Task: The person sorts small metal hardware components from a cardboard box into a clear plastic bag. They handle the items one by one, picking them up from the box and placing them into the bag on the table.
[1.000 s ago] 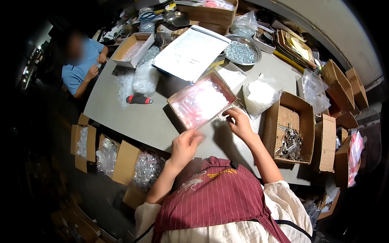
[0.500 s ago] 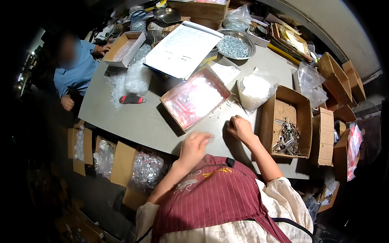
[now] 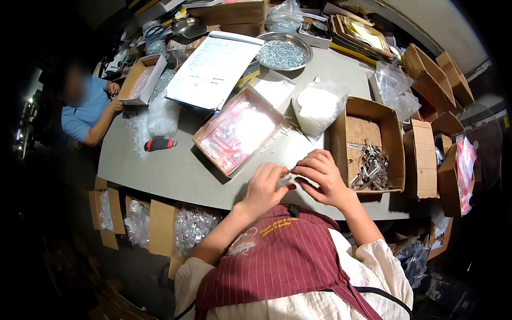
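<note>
My left hand (image 3: pixel 262 188) and my right hand (image 3: pixel 323 180) meet above the table's near edge, fingertips bent toward each other. Between them is a small clear plastic bag (image 3: pixel 289 180), pinched from both sides and partly hidden by the fingers. Whether anything lies inside it is too small to tell. Just beyond the hands stands a shallow cardboard box (image 3: pixel 198 140) of small clear bags with red edges. Small white pieces (image 3: pixel 287 129) are scattered by its right side, next to a large clear bag of white parts (image 3: pixel 319 109).
A deep cardboard box (image 3: pixel 394 178) with metal parts stands at right. Farther back are a metal bowl of small metal pieces (image 3: pixel 284 53) and a paper pad (image 3: pixel 210 72). A red-and-black handled tool (image 3: pixel 160 144) lies at left, near a co-worker in blue (image 3: pixel 80 125). Open boxes (image 3: pixel 161 226) sit below the table's edge.
My right hand has come from the tabletop beside the white pieces to my left hand, and now grips the little bag too. The view has shifted slightly; the co-worker's arm has moved to the white box.
</note>
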A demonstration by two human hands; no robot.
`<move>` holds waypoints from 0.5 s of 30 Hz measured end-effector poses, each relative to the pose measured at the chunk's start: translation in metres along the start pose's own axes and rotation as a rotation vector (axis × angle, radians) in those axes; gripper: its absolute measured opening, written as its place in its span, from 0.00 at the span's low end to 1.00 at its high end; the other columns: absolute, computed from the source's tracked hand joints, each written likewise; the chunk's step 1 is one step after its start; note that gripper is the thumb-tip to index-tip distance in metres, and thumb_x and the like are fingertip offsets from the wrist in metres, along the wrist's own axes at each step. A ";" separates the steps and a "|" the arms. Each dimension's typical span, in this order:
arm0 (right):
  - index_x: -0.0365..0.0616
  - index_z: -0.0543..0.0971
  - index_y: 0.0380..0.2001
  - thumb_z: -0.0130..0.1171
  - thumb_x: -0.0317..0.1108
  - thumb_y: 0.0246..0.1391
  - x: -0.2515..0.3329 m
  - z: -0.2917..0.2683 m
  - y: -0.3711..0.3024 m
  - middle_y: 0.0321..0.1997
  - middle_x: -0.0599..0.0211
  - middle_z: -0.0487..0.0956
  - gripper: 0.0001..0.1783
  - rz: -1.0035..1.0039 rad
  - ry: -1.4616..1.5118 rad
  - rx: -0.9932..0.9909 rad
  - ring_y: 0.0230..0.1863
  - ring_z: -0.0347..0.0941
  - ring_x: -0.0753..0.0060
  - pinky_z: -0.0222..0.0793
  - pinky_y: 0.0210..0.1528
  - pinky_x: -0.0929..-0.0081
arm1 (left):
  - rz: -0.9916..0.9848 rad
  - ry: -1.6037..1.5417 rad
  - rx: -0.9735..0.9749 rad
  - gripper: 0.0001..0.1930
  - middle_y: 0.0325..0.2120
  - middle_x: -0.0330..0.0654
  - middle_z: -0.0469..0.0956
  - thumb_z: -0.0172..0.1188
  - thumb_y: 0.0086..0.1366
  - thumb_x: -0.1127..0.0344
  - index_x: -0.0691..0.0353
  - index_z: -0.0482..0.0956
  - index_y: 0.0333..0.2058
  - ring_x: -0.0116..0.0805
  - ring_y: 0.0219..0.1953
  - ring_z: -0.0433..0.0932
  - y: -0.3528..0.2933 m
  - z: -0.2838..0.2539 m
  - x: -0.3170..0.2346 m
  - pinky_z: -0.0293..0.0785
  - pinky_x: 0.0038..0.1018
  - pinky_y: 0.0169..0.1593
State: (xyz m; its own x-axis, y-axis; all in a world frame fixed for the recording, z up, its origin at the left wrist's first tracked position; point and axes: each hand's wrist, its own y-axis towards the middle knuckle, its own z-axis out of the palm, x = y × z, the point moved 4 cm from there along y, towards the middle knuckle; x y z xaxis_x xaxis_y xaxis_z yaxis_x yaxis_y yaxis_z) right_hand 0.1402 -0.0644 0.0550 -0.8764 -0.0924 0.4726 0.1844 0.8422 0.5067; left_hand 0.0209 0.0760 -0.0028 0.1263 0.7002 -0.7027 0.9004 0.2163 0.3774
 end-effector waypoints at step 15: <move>0.52 0.84 0.52 0.60 0.33 0.45 0.003 0.006 -0.049 0.64 0.58 0.75 0.26 0.191 0.133 0.351 0.72 0.61 0.48 0.35 0.76 0.30 | 0.064 0.119 0.161 0.16 0.36 0.46 0.77 0.71 0.52 0.67 0.61 0.74 0.37 0.53 0.43 0.74 0.010 0.035 0.003 0.68 0.42 0.50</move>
State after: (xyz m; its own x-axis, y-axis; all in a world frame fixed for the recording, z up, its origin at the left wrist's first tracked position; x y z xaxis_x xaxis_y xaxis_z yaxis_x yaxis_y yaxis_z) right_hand 0.1257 -0.1025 0.0275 -0.7716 0.0346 0.6351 0.1552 0.9786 0.1352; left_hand 0.0446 0.0565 -0.0220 0.1440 0.7867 -0.6003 0.9482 0.0640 0.3112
